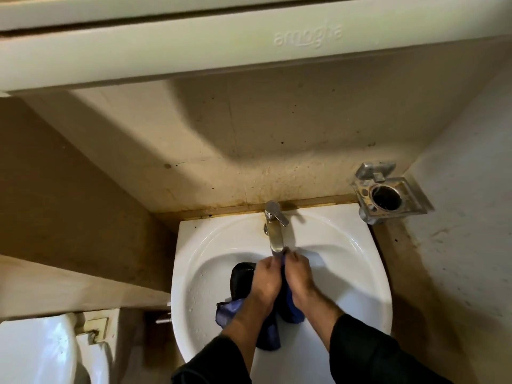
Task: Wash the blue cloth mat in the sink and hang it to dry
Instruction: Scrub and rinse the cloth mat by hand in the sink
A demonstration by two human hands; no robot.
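Observation:
The blue cloth mat (230,310) hangs wet and bunched in the white sink (360,267), dark where soaked. My left hand (264,281) and my right hand (299,275) grip its upper part side by side, knuckles up, right under the spout of the chrome tap (274,228). The cloth's lower folds drop beneath my wrists toward the near rim. A dark part of the cloth lies in the basin left of my left hand. My hands hide the cloth between them.
A metal holder (388,194) is fixed to the wall at the sink's back right. A white toilet cistern (38,353) stands at the lower left. A white cabinet (194,45) overhangs the stained wall above the sink.

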